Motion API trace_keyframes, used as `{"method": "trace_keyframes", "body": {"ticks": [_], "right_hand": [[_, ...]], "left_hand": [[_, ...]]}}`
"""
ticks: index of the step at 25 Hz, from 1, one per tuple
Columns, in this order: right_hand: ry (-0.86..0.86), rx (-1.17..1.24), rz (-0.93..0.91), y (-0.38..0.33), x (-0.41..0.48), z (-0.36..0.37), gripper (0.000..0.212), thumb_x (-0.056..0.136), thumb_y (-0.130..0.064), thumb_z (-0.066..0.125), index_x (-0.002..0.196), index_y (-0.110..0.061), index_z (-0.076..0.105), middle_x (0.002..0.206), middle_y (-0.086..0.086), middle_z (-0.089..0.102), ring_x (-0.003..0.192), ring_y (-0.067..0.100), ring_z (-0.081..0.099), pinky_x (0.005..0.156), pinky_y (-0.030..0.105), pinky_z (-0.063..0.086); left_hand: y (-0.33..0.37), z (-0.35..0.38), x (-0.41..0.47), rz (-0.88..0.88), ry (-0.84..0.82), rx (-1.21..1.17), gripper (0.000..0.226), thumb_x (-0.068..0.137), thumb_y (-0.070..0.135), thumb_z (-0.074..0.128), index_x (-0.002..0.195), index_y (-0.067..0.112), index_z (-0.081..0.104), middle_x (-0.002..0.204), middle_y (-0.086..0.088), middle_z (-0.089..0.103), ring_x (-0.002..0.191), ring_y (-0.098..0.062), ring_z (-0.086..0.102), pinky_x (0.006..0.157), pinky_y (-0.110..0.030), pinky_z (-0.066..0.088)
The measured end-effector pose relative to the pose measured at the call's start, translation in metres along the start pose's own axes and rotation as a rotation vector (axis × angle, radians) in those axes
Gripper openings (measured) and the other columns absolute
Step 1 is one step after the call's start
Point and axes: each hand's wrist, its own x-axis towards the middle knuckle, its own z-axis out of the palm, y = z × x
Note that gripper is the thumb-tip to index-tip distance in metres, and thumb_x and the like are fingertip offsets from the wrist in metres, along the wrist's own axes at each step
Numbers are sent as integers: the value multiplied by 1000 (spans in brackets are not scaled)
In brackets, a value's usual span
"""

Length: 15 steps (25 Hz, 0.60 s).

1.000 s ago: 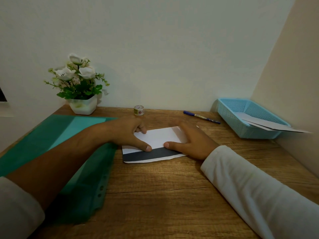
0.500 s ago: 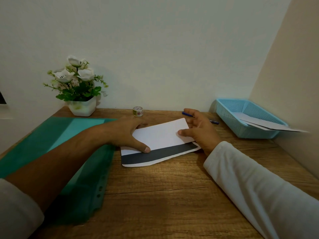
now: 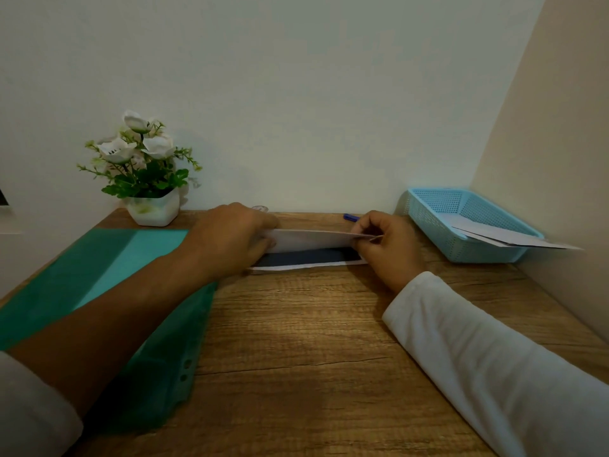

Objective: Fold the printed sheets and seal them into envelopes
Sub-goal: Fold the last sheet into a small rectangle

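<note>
Both hands, left (image 3: 230, 240) and right (image 3: 387, 249), tight on envelope (image 3: 309, 241); pen (image 3: 351, 218), tape roll (image 3: 260, 208) half-hidden behind.

We are at a paperwork desk nook: a wooden bench (image 3: 296, 341) in a plain-walled corner, potted flowers (image 3: 145, 173) at its far left corner, a green folder (image 3: 99, 275) along its left edge, and a blue basket (image 3: 428, 222) at its far right.

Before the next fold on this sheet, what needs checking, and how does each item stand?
1. Right hand pinches the printed sheet at its raised right edge: ok.
2. Left hand holds the sheet's left end: ok.
3. Raised flap lined up with the layer beneath: cannot tell, seen edge-on.
4. Fold pressed flat: not ok, flap is off the dark band.
5. Envelopes in the blue basket: cannot tell; flat papers lie there.
</note>
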Motion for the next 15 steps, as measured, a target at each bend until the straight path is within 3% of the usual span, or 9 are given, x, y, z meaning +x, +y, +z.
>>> {"method": "trace_keyframes", "body": {"ticks": [3,6,9,12,15], "right_hand": [[-66,-225,-60,5,2,0,28,84,-3,72,79,-31,69,86,-13,69,85,7,65,76,34,57],[-260,-312,-37,4,-2,-1,13,86,-30,79,91,-35,68,100,-14,67,99,10,63,84,33,54],[-377,-394,-3,-5,-7,0,46,77,-75,64,101,-36,67,110,-16,65,105,6,57,85,33,51],[-375,-500,-15,-13,-8,5,39,93,-68,52,105,-33,66,114,-11,65,108,12,57,91,39,51],[-414,-691,-53,-21,-12,14,47,100,-61,43,128,-27,61,130,-2,59,120,22,54,100,40,47]], "left_hand": [[-2,6,-1,104,-67,82,24,97,41,54,110,34,73,90,6,74,78,-15,65,63,-32,52],[-3,12,-1,105,-182,55,41,95,64,44,117,41,71,98,17,73,81,-5,63,67,-31,54],[0,16,-2,63,-260,-18,65,91,77,26,120,39,70,110,18,72,93,-2,61,79,-31,55],[1,23,-3,20,-352,21,51,101,58,36,142,33,54,142,10,56,125,-8,49,102,-28,41],[3,31,-6,-78,-557,75,63,105,55,24,160,26,18,167,3,18,152,-18,18,123,-41,19]]}}
